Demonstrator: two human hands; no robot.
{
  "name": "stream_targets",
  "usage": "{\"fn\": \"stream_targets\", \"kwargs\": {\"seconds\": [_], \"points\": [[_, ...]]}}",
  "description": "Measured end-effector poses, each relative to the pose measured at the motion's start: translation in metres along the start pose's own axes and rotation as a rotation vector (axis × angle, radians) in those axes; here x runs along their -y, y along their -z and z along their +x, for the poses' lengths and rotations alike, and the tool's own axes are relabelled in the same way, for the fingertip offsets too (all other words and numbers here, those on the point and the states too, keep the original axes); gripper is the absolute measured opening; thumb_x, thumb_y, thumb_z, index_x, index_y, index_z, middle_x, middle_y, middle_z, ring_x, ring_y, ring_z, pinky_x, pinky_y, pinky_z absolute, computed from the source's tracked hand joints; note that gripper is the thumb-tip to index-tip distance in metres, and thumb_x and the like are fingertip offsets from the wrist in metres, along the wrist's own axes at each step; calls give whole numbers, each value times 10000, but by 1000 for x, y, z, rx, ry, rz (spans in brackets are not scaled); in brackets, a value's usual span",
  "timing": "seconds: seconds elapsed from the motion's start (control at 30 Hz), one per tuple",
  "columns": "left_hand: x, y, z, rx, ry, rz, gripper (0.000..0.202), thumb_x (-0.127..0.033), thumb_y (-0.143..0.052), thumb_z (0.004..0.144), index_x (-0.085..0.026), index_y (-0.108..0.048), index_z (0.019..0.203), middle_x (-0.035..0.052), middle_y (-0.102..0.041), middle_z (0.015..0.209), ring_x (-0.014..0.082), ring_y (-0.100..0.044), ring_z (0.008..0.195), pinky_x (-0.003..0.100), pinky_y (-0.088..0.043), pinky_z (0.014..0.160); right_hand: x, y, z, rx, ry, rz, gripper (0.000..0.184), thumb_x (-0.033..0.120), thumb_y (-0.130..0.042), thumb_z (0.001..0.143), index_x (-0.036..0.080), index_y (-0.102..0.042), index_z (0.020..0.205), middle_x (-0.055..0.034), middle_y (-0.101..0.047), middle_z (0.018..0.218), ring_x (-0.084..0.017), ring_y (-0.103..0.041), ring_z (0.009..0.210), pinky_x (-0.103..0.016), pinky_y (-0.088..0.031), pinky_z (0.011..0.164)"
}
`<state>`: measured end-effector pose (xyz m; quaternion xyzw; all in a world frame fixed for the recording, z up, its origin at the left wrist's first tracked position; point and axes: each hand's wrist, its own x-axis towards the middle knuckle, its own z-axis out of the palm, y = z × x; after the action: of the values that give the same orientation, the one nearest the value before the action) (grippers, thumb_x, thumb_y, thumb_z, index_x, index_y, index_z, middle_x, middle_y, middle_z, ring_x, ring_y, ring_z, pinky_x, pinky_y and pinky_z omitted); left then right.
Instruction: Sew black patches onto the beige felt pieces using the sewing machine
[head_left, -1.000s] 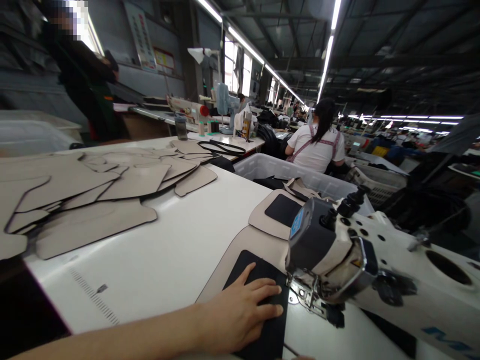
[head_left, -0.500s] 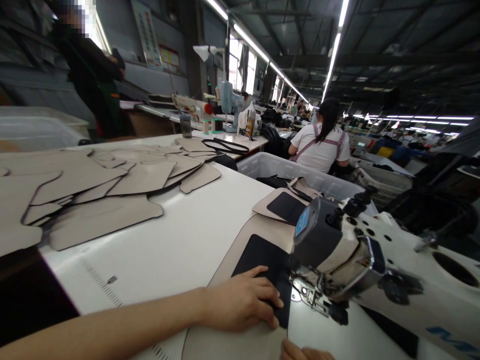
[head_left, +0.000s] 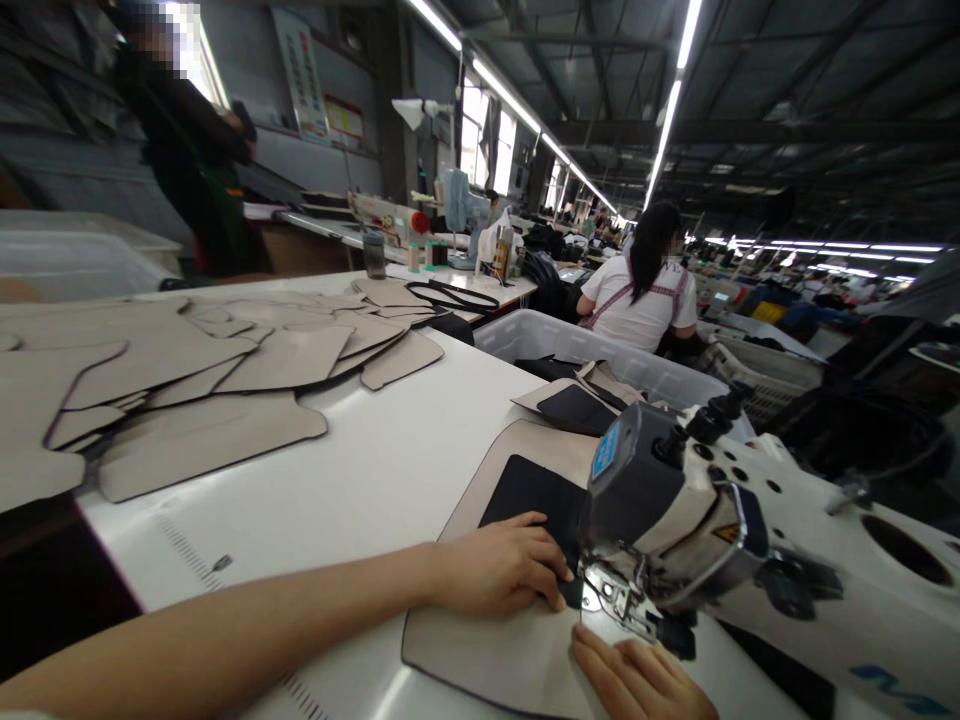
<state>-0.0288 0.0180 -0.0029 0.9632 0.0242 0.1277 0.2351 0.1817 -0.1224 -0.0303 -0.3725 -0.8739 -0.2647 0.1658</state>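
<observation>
A beige fabric panel with a black patch on it lies on the white table, its right edge at the needle area of a sewing machine. My left hand rests flat on the panel and patch, fingers spread toward the presser foot. Lower right, my right hand lies with its fingers stretched along the panel's near right edge, just below the presser foot. Behind the machine head, another beige piece with a black patch lies at the far end of the panel.
Overlapping beige panels cover the table's left side. Beyond the machine stands a translucent plastic bin. A co-worker in a white shirt sits past it; another person stands at the back left.
The beige panel has moved away from me, past the machine's needle area, and my left hand has shifted slightly up and right with it. My right hand has come further into view.
</observation>
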Motion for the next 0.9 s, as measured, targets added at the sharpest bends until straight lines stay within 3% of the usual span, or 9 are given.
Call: {"fn": "stream_targets", "kwargs": {"seconds": [0.17, 0.3, 0.4, 0.5, 0.6, 0.7, 0.77, 0.9], "points": [[8, -5, 3, -31, 4, 6, 259, -112, -477, 840, -227, -628, 1015, 23, -591, 1172, 168, -526, 1108, 409, -203, 1096, -9, -5, -9, 92, -36, 3, 370, 106, -333, 840, 163, -595, 1094, 30, -580, 1159, -107, -634, 851, -188, -507, 701], [18, -6, 9, -61, -12, 29, 277, -92, -481, 821, -223, -622, 1021, 30, -595, 1158, 169, -534, 1086, 401, -233, 1083, -11, -17, -19, 64, -160, 36, 530, 58, -369, 692, 204, -559, 1165, 69, -522, 1229, -119, -601, 971, -205, -504, 783], [15, -1, 10, -82, -22, 68, 291, -78, -468, 821, -210, -619, 1032, 41, -602, 1130, 170, -528, 1071, 370, -276, 1060, -11, -24, -24, 42, -175, 11, 630, 51, -370, 622, 213, -529, 1210, 74, -503, 1246, -131, -592, 999, -221, -503, 805], [-5, -2, 4, -93, 5, 99, 226, -230, -528, 843, -156, -613, 1039, 80, -603, 1106, 191, -529, 1045, 314, -355, 1003, -12, -26, -26, 38, -185, 2, 604, 40, -380, 648, 216, -534, 1205, 69, -522, 1225, -133, -592, 1000, -224, -507, 806], [-33, -19, -3, -69, 47, 196, 448, -412, -524, 853, -84, -540, 1158, 126, -592, 1129, 231, -524, 1065, 316, -388, 987, -14, -26, -30, 34, -192, 46, 518, 31, -417, 730, 229, -540, 1192, 56, -562, 1180, -127, -597, 990, -234, -514, 812], [-49, -44, -3, -92, 99, 409, 418, -261, -389, 928, -37, -422, 1279, 160, -548, 1221, 247, -492, 1145, 334, -387, 997, -20, -24, -34, 68, -138, 79, 423, 77, -444, 797, 220, -544, 1183, 23, -577, 1165, -138, -601, 987, -263, -527, 806], [-50, -56, 0, -121, 103, 504, 391, -196, -349, 930, -21, -427, 1271, 181, -526, 1249, 247, -494, 1156, 327, -394, 993, -23, -23, -36, 98, -123, 84, 393, 113, -445, 817, 216, -544, 1184, 11, -576, 1168, -149, -594, 1004, -269, -534, 793], [-47, -58, 3, -109, 70, 516, 388, -171, -364, 909, -7, -442, 1252, 196, -518, 1259, 247, -499, 1158, 322, -379, 1016, -23, -21, -36, 120, -133, 75, 409, 127, -447, 822, 226, -522, 1212, 9, -578, 1168, -148, -599, 995, -272, -528, 811]]}}
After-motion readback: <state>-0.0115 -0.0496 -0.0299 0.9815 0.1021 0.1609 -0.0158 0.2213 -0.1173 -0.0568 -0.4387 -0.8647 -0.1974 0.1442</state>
